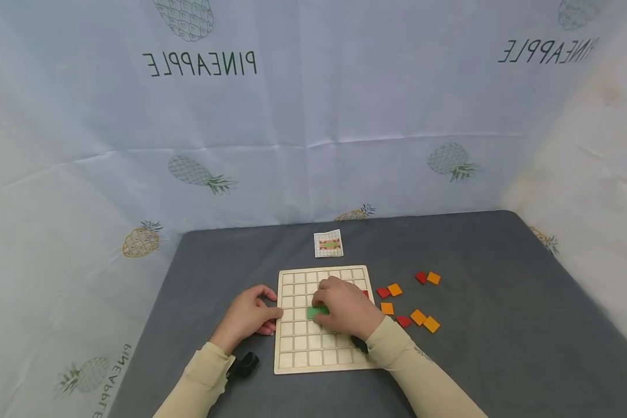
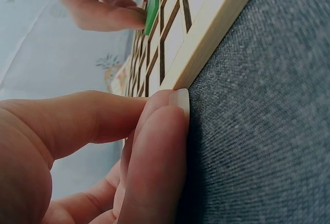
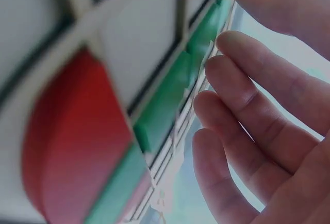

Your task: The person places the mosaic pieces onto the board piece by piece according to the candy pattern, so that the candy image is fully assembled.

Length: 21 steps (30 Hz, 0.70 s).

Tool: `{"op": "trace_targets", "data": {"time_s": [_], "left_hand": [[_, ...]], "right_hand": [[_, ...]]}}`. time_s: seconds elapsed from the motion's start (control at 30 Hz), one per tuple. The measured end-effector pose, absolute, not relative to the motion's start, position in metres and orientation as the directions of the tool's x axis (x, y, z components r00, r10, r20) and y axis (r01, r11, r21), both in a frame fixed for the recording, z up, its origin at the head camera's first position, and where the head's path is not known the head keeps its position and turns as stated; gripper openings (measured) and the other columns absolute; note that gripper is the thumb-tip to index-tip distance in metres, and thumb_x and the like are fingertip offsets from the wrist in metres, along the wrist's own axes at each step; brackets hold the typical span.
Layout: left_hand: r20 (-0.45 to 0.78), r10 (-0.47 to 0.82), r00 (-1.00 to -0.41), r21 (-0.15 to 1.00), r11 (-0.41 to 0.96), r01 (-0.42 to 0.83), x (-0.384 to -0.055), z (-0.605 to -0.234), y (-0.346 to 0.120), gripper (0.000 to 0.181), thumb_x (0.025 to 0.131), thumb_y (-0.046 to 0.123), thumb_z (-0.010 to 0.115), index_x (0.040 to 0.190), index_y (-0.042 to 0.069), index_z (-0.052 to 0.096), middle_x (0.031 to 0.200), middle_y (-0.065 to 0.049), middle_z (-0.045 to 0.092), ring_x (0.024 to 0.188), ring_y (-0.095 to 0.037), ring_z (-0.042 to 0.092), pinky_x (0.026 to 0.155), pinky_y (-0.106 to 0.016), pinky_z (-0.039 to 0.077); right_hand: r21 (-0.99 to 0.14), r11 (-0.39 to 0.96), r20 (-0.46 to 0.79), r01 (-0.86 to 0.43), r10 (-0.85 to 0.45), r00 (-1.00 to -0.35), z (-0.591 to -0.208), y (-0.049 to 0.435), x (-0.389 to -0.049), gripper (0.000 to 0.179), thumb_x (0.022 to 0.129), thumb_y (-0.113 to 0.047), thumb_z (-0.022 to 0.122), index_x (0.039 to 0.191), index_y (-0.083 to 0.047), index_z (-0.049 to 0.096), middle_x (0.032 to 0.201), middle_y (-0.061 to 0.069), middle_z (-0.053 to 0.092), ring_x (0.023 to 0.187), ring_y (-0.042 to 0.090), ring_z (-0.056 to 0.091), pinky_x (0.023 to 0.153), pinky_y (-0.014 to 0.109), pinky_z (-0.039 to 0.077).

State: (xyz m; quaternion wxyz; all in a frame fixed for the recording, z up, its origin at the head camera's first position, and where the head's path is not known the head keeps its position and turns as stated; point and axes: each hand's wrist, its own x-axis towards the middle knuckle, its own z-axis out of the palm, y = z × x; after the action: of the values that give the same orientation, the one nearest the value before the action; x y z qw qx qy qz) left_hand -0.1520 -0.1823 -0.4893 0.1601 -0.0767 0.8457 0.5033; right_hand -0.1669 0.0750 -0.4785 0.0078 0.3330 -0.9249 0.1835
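A pale wooden grid board (image 1: 300,342) lies on the dark table. My left hand (image 1: 248,313) is at its left side; in the left wrist view the thumb and a finger pinch the board's edge. Over the middle of the grid, my right hand (image 1: 345,305) bends its fingers down around a green tile (image 2: 152,12). Another green tile (image 1: 312,313) shows just left of those fingertips. In the right wrist view, a red piece (image 3: 77,141) sits in the grid, close to a row of green tiles (image 3: 157,113). Part of the grid is hidden under the right hand.
Loose orange tiles (image 1: 431,324) and red pieces (image 1: 403,321) lie scattered right of the board. Behind it is a small card (image 1: 328,244) printed with a coloured grid pattern. A pineapple-print cloth (image 1: 303,186) hangs along the table's back.
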Motion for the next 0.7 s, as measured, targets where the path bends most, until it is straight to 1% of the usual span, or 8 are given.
{"op": "trace_targets", "data": {"time_s": [0.13,0.2,0.37,0.5,0.6,0.7], "left_hand": [[-0.342,0.022,-0.939,0.826,0.483,-0.289,-0.151,-0.490,-0.184,0.032,0.091,0.013,0.086,0.117,0.009,0.067,0.078,-0.013,0.070,0.059,-0.019,0.073,0.056,-0.035,0.065],[-0.343,0.021,-0.939,0.826,0.483,-0.291,-0.151,-0.491,-0.184,0.033,0.091,0.013,0.086,0.117,0.009,0.067,0.078,-0.013,0.070,0.060,-0.020,0.073,0.057,-0.035,0.066],[-0.349,0.010,-0.937,0.821,0.486,-0.300,-0.153,-0.491,-0.185,0.033,0.091,0.013,0.086,0.118,0.009,0.067,0.079,-0.013,0.071,0.060,-0.020,0.073,0.057,-0.036,0.066],[-0.347,0.001,-0.938,0.820,0.485,-0.303,-0.153,-0.491,-0.185,0.033,0.090,0.011,0.085,0.117,0.008,0.067,0.079,-0.013,0.070,0.059,-0.020,0.074,0.056,-0.036,0.066],[-0.347,0.007,-0.938,0.823,0.483,-0.301,-0.153,-0.491,-0.184,0.033,0.090,0.010,0.085,0.117,0.008,0.067,0.079,-0.014,0.070,0.059,-0.019,0.074,0.056,-0.035,0.066],[-0.344,0.015,-0.939,0.824,0.484,-0.295,-0.151,-0.490,-0.183,0.033,0.090,0.010,0.085,0.117,0.007,0.067,0.079,-0.014,0.070,0.059,-0.019,0.074,0.056,-0.035,0.066]], "right_hand": [[-0.346,0.707,0.172,-0.617,-0.598,-0.782,-0.470,0.088,-0.165,0.017,0.092,-0.031,0.088,0.102,-0.018,0.083,0.097,-0.003,0.071,0.088,0.011,0.060,0.071,0.025,0.055],[-0.356,0.719,0.173,-0.597,-0.577,-0.798,-0.465,0.099,-0.164,0.018,0.092,-0.030,0.089,0.103,-0.018,0.083,0.098,-0.002,0.071,0.088,0.011,0.060,0.070,0.025,0.055],[-0.361,0.773,0.148,-0.521,-0.504,-0.851,-0.457,0.138,-0.160,0.016,0.091,-0.030,0.089,0.099,-0.018,0.083,0.095,-0.004,0.069,0.087,0.008,0.055,0.068,0.023,0.051],[-0.333,0.820,0.145,-0.466,-0.444,-0.884,-0.456,0.171,-0.150,0.018,0.088,-0.029,0.092,0.098,-0.017,0.082,0.095,-0.004,0.069,0.088,0.008,0.054,0.069,0.024,0.054],[-0.313,0.852,0.138,-0.420,-0.397,-0.908,-0.455,0.196,-0.139,0.020,0.086,-0.029,0.094,0.098,-0.017,0.081,0.096,-0.004,0.068,0.087,0.008,0.055,0.069,0.025,0.056],[-0.302,0.874,0.134,-0.381,-0.357,-0.924,-0.456,0.219,-0.128,0.020,0.085,-0.029,0.094,0.097,-0.020,0.080,0.097,-0.005,0.068,0.084,0.008,0.057,0.066,0.026,0.055]]}}
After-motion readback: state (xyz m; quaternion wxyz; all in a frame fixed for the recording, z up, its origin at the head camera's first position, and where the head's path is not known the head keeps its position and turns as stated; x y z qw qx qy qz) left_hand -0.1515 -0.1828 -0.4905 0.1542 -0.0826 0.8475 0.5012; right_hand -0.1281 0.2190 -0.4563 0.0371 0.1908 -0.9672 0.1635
